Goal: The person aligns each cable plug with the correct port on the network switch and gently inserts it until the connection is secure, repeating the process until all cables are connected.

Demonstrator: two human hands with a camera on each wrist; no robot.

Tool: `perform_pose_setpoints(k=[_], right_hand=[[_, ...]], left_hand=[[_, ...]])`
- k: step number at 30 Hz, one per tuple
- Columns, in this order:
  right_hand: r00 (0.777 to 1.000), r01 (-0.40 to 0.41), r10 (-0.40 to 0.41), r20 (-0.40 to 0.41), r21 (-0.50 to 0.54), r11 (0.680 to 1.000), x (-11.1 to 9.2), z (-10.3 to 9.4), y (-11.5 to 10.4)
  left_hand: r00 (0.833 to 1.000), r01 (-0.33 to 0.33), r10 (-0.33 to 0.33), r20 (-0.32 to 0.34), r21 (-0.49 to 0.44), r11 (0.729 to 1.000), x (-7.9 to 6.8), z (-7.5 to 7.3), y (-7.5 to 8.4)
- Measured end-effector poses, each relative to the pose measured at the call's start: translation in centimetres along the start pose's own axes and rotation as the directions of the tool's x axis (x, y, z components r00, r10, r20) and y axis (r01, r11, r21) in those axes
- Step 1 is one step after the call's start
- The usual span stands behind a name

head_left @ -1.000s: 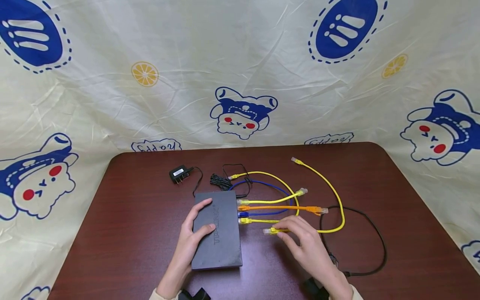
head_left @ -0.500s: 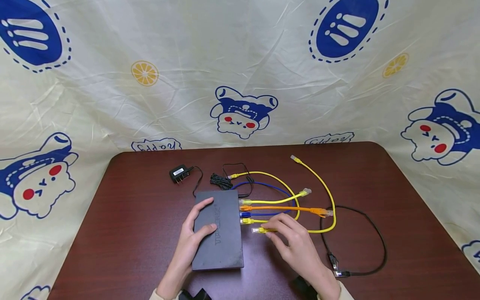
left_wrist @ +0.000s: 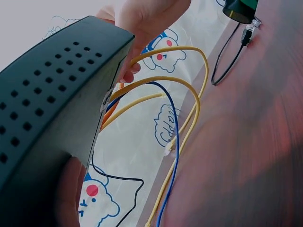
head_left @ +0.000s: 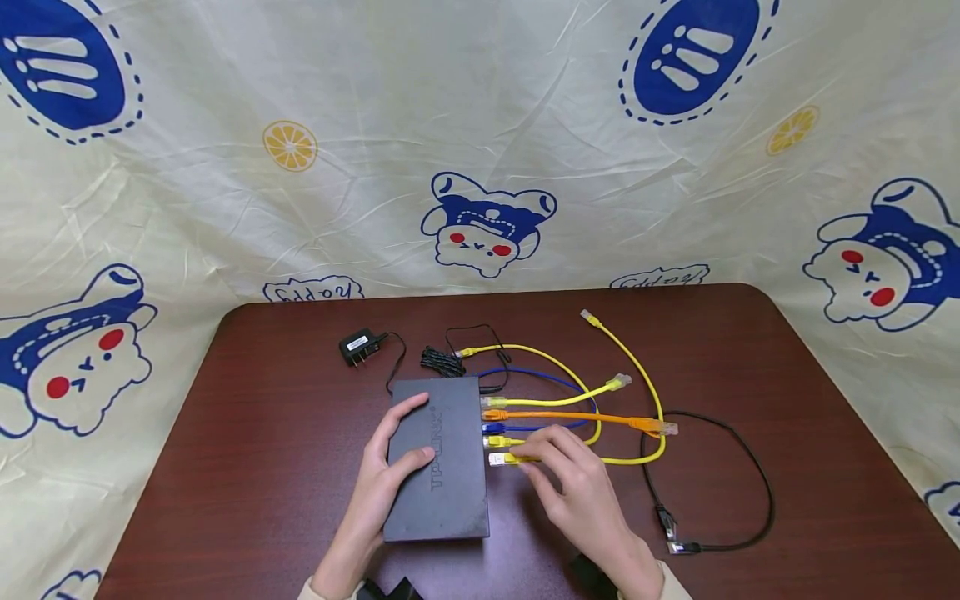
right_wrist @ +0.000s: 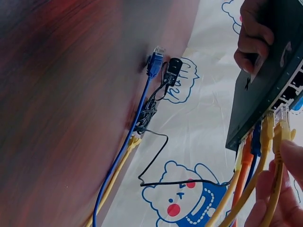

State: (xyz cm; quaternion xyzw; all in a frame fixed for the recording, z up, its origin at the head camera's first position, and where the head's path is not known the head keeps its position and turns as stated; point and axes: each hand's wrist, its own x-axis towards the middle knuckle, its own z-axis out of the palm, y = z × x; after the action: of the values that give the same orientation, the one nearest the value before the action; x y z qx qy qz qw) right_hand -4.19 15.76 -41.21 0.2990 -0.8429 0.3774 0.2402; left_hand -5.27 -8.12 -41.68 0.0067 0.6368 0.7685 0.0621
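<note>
My left hand [head_left: 382,467] grips the dark TP-LINK network switch [head_left: 459,508] by its left side, thumb and forefinger on its top. My right hand [head_left: 577,483] pinches a yellow Ethernet cable [head_left: 630,460] just behind its clear plug [right_wrist: 281,113]. In the right wrist view that plug is right at the row of ports, beside the cables that fill neighbouring ones. Those are an orange cable [head_left: 562,414], a blue cable [head_left: 517,428] and two yellow ones, a short one [head_left: 555,401] and a longer one [head_left: 506,442]. Vent holes on the switch's casing [left_wrist: 61,88] show in the left wrist view.
A black power adapter [head_left: 360,346] lies at the back left of the brown table [head_left: 285,450], near a bundled black cord [head_left: 442,362]. A loose black Ethernet cable [head_left: 765,492] curls at the right. A printed cloth [head_left: 360,217] hangs behind the table.
My right hand has moved left, bringing the yellow plug from a gap away to close beside the switch's port side. The left hand's grip stays the same.
</note>
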Motion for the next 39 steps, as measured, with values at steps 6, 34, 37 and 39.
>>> perform_pose_setpoints(k=[6,34,37,39], right_hand=[[1.000,0.009,-0.009,-0.011,0.017,1.000,0.1,0.2,-0.2],[0.972,0.170,-0.166,-0.167,0.009,0.985,0.6,1.9,0.1],[0.970,0.158,-0.153,-0.188,0.007,0.987,0.5,2.1,0.0],[0.969,0.148,-0.146,-0.200,-0.003,0.989,0.5,2.2,-0.1]], left_hand=[[1.000,-0.002,0.002,0.006,0.000,1.000,0.0,0.2,0.2],[1.000,-0.002,0.002,0.008,0.012,1.000,-0.3,0.4,0.9],[1.000,-0.007,0.006,0.007,0.015,1.000,-0.4,0.4,1.1],[1.000,-0.010,0.010,0.006,0.017,1.000,-0.4,0.4,1.1]])
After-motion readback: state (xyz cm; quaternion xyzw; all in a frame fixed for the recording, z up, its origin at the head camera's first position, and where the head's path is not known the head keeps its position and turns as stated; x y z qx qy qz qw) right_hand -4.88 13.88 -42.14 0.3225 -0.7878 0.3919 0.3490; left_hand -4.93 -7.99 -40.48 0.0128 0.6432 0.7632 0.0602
